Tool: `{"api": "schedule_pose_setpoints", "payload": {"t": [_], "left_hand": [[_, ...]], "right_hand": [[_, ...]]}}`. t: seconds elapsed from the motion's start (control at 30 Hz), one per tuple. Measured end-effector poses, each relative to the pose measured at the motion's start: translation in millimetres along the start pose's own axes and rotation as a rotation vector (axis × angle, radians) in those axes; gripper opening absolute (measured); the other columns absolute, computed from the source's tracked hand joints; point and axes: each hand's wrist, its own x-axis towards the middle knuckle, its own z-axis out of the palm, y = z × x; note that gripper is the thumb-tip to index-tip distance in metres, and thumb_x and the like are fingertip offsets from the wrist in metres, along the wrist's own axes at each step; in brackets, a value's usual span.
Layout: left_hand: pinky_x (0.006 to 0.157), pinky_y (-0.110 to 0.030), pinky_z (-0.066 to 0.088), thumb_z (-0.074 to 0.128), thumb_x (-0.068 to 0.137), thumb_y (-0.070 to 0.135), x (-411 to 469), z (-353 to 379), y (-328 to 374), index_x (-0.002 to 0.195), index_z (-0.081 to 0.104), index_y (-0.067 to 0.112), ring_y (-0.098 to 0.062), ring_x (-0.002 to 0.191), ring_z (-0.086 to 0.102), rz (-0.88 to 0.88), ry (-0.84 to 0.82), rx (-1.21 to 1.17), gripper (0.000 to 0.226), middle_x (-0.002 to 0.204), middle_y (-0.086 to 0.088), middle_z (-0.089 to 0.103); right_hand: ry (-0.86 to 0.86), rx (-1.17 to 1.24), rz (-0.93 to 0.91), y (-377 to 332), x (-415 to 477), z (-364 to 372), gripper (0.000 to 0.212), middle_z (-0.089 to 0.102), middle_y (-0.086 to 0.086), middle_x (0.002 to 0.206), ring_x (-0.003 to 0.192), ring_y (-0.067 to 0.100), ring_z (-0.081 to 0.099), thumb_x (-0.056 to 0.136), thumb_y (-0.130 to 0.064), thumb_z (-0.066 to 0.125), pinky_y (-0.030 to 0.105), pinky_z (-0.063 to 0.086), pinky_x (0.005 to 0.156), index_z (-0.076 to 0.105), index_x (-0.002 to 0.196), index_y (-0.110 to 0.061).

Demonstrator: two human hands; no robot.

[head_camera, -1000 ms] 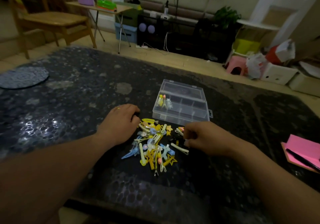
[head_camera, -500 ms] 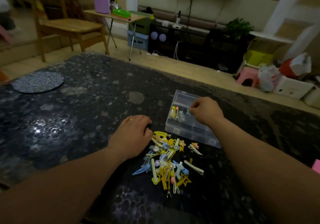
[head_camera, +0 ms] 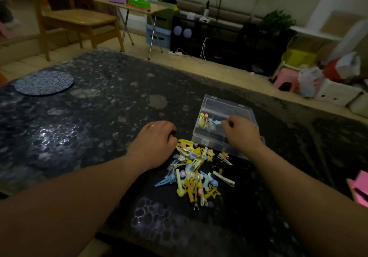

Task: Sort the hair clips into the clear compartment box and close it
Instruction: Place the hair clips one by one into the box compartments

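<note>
A pile of yellow, blue and white hair clips (head_camera: 194, 174) lies on the dark patterned table (head_camera: 89, 129). Just behind it stands the clear compartment box (head_camera: 199, 137), its lid (head_camera: 225, 104) folded open toward the back. A few clips (head_camera: 208, 121) lie in its left compartments. My left hand (head_camera: 154, 146) rests palm down on the pile's left edge with its fingers curled under. My right hand (head_camera: 240, 134) hovers over the box with fingers closed, its fingertips beside a pale blue clip; I see nothing between them.
A round patterned mat (head_camera: 44, 82) lies at the table's far left. A pink notepad (head_camera: 360, 189) sits at the right edge. Beyond the table are a wooden chair (head_camera: 79, 20), a folding table (head_camera: 137, 8) and a pink stool (head_camera: 285, 80).
My right hand went from the pile's right side up over the box and now sits slightly nearer its front. My left hand has stayed at the pile.
</note>
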Motion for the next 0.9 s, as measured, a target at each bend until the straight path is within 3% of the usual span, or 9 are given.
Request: {"api": "schedule_pose_setpoints", "payload": {"t": [0.13,0.33,0.43,0.53,0.63,0.9], "left_hand": [[0.114,-0.035,0.035,0.033,0.092,0.038,0,-4,2,0.128,0.063,0.024,-0.014,0.122,0.054,-0.006,-0.001,0.003,0.049,0.131,0.006,0.064],[0.112,-0.035,0.037,0.035,0.092,0.037,0,-5,4,0.128,0.063,0.023,-0.015,0.121,0.055,-0.008,-0.009,0.002,0.047,0.130,0.005,0.064],[0.113,-0.036,0.037,0.034,0.092,0.038,1,-3,3,0.128,0.063,0.023,-0.015,0.122,0.055,-0.010,-0.013,0.010,0.049,0.132,0.005,0.064],[0.111,-0.037,0.038,0.032,0.091,0.039,1,-3,3,0.128,0.063,0.022,-0.016,0.121,0.056,-0.011,-0.012,0.017,0.052,0.131,0.004,0.064],[0.110,-0.037,0.040,0.032,0.090,0.041,1,-4,4,0.127,0.064,0.021,-0.017,0.120,0.057,-0.010,-0.010,0.006,0.052,0.130,0.003,0.065],[0.111,-0.037,0.040,0.044,0.098,0.030,0,-5,4,0.131,0.063,0.021,-0.016,0.122,0.057,-0.008,0.001,0.002,0.039,0.133,0.003,0.064]], "right_hand": [[-0.019,0.087,-0.025,8,-4,-8,0.029,0.063,0.000,0.079,0.075,0.017,0.061,0.107,-0.040,0.058,0.028,0.038,0.059,0.064,0.086,-0.021],[0.173,0.077,-0.206,6,-34,-32,0.010,0.061,-0.012,0.088,0.080,0.003,0.058,0.104,-0.035,0.063,0.030,0.050,0.072,0.064,0.095,-0.029],[-0.005,0.116,-0.289,5,-70,-45,0.005,0.066,-0.015,0.093,0.085,0.001,0.064,0.103,-0.031,0.064,0.023,0.055,0.076,0.068,0.105,-0.030],[-0.213,0.020,-0.323,5,-93,-38,0.013,0.066,-0.017,0.101,0.092,0.000,0.063,0.101,-0.041,0.065,0.027,0.058,0.083,0.068,0.114,-0.036],[-0.261,-0.067,-0.356,1,-96,-28,0.024,0.065,-0.016,0.111,0.100,0.004,0.062,0.100,-0.047,0.066,0.033,0.058,0.086,0.068,0.121,-0.037],[-0.291,-0.108,-0.371,4,-96,-27,0.019,0.063,-0.015,0.115,0.104,0.007,0.062,0.100,-0.036,0.066,0.033,0.057,0.088,0.068,0.119,-0.037]]}}
